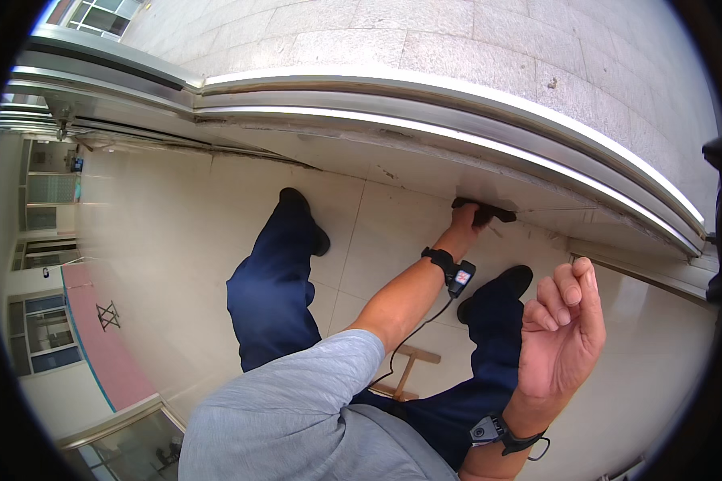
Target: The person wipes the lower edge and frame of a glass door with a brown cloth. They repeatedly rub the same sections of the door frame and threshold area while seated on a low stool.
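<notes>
Bent down low, my left hand (469, 217) grips a black, elongated hand tool (498, 211), whose exact kind I cannot tell. The tool lies against the bottom of the smooth, light wall panel (421, 171), close to where it meets the tiled floor (343, 240). On the right, my right hand (561, 330) is raised with its palm towards me. Its fingers are curled in, thumb and forefinger close together, and nothing shows in it. Both wrists carry black straps with small devices; a thin cable runs from the left one.
Above the panel runs a metal window or door track (361, 102), with stone paving (427, 48) beyond. A wooden stool or frame (408, 367) stands behind my legs. At the left are a pink floor strip (105, 337), a small folding stand (108, 315) and windows (48, 330).
</notes>
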`<state>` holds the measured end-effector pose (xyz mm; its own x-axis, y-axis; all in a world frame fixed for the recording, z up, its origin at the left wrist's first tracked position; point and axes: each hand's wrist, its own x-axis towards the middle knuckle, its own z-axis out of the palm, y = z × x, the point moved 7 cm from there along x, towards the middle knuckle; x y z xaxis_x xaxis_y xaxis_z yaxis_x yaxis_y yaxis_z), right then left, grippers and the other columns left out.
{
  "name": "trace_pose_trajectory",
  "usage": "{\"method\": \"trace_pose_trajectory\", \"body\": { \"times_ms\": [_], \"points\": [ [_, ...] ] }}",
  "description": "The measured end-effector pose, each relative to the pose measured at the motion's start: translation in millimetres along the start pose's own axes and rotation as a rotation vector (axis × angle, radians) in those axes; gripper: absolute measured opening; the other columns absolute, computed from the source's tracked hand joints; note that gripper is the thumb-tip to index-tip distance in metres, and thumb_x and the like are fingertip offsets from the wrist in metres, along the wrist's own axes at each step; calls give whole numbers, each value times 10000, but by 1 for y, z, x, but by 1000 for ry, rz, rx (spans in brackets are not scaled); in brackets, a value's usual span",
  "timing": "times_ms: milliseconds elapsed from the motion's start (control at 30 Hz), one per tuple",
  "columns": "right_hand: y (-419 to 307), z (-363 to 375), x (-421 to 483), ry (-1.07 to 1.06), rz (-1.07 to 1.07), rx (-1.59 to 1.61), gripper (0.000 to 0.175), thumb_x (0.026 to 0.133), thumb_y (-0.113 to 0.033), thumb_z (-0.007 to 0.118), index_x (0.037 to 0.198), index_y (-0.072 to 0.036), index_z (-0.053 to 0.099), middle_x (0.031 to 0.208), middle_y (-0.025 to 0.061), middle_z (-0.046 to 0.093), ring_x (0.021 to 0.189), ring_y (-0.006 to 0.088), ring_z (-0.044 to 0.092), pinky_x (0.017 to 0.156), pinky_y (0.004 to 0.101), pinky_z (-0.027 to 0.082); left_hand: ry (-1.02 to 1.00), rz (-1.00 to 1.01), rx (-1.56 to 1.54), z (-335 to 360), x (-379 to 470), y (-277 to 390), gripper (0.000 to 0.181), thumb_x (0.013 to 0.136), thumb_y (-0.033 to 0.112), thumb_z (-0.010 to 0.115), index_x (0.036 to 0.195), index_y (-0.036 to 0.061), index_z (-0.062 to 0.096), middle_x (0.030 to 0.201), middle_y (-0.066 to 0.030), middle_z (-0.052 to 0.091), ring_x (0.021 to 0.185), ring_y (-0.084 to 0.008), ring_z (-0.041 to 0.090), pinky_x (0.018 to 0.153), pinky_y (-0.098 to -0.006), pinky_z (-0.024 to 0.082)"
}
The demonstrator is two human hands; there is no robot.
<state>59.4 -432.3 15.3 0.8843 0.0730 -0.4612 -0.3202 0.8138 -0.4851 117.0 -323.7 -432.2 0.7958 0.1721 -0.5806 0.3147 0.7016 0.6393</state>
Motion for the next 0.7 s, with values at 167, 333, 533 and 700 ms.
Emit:
{"method": "trace_pose_trajectory", "body": {
  "times_ms": [167, 333, 533, 700],
  "points": [
    [3, 2, 2, -7, 3, 30, 91, 1069, -114, 482, 1064, -33, 525, 818, 9, 471, 649, 61, 402, 547, 216, 381, 161, -305, -319, -8, -7, -9, 301, 945, 27, 554, 1246, 41, 556, 1192, -182, 649, 1071, -355, 670, 873, -521, 626],
    [0, -1, -1, 12, 8, 10, 121, 1081, -133, 467, 1083, -26, 525, 795, 10, 474, 630, 68, 396, 540, 222, 399, 424, -5, -89, -205, 27, 106, 274, 926, 118, 676, 1166, -11, 645, 1153, -182, 684, 1063, -348, 678, 921, -452, 596],
    [0, 0, -3, 7, 4, -8, 109, 1057, -128, 503, 1037, -29, 544, 779, 6, 495, 609, 62, 393, 519, 225, 365, 337, 630, 693, -307, 14, 243, 464, 813, 220, 864, 1161, -15, 668, 1100, -237, 704, 1042, -415, 682, 893, -460, 555],
    [5, 2, -1, 12, 20, -39, 114, 1060, -124, 494, 1041, -26, 550, 785, 8, 498, 618, 66, 399, 531, 226, 368, 74, 661, 1347, -186, 15, 145, 424, 823, 216, 848, 1150, 9, 675, 1100, -214, 702, 1025, -393, 680, 875, -442, 553]
  ]
}}
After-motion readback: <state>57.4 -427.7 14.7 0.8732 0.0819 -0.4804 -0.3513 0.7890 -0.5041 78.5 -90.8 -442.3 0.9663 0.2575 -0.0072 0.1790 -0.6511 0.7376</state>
